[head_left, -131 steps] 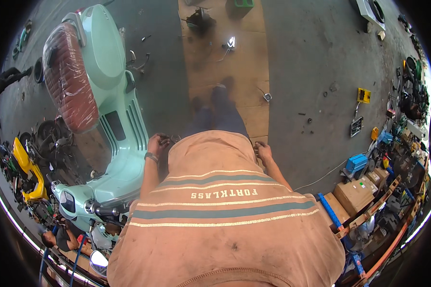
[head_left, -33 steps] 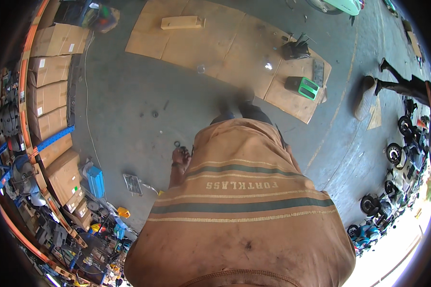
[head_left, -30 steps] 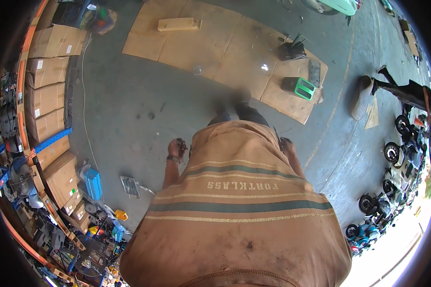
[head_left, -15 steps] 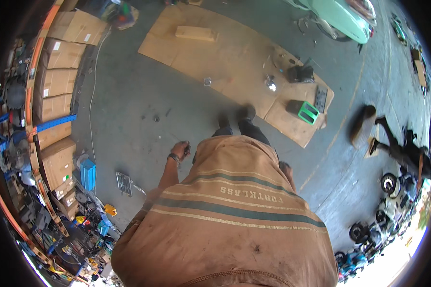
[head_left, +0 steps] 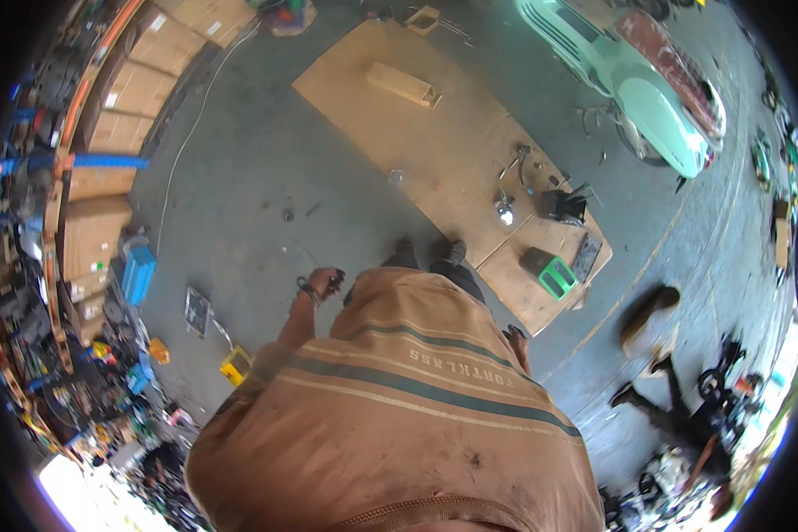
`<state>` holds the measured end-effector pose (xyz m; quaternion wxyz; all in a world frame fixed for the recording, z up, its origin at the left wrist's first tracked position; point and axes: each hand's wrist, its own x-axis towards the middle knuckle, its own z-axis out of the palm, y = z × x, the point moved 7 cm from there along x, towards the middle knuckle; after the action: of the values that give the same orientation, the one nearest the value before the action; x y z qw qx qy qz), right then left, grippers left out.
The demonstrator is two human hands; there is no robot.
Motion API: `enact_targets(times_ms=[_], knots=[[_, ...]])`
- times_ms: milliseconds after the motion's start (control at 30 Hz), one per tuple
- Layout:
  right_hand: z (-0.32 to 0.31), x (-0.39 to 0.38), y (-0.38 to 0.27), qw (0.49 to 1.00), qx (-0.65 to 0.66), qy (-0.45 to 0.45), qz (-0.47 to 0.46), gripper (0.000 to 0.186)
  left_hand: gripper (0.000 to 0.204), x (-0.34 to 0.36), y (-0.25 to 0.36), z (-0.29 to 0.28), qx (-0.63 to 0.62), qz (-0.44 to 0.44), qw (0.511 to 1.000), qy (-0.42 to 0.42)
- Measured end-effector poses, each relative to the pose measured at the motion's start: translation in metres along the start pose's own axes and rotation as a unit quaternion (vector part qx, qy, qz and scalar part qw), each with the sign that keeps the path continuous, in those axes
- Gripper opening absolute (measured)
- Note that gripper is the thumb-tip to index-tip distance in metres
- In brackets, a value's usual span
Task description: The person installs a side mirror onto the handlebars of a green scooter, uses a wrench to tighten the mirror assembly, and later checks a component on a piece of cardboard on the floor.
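My left hand hangs over the grey floor beside my body, a dark band round the wrist. Its fingers are curled round something small and dark; a thin line shows close by, but I cannot make out what the thing is. My right hand is low at my other side, mostly hidden behind my brown shirt, and its fingers are too dark to read. Just ahead of my feet lies a flat cardboard sheet. On it are a green-and-black container, a black open box and a shiny metal part.
Cardboard boxes fill an orange-and-blue rack on the left, with a blue bin and cluttered parts nearer. A long carton lies on the sheet. A mint-green scooter stands far right. Another person is at the right.
My view has turned, so the scooter shows more fully and the sheet sits differently. Both hands stay low at my sides. The other person appears lower in the picture.
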<state>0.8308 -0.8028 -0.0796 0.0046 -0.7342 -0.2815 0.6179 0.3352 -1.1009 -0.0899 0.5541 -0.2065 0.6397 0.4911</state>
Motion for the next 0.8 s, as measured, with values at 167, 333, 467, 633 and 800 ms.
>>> enact_targets(times_ms=[167, 333, 467, 633, 800], knots=[[0.042, 0.087, -0.074, 0.981, -0.18, -0.036, -0.057, 0.034, 0.014, 0.012, 0.058, 0.007, -0.151, 0.066, 0.986, -0.021], [0.169, 0.12, -0.219, 0.972, -0.155, -0.088, -0.153, 0.03, 0.016, 0.056, 0.146, 0.016, -0.235, 0.105, 0.966, -0.025], [0.314, 0.193, -0.295, 0.915, -0.324, -0.135, -0.199, 0.026, 0.016, 0.141, 0.234, 0.039, -0.275, 0.098, 0.956, -0.032], [0.604, 0.302, -0.375, 0.792, -0.518, -0.164, -0.278, 0.036, 0.01, 0.308, 0.282, 0.063, -0.306, 0.079, 0.942, -0.11], [0.861, 0.464, -0.478, 0.783, -0.522, -0.118, -0.317, 0.034, 0.023, 0.408, 0.404, 0.101, 0.217, 0.219, 0.949, -0.061]])
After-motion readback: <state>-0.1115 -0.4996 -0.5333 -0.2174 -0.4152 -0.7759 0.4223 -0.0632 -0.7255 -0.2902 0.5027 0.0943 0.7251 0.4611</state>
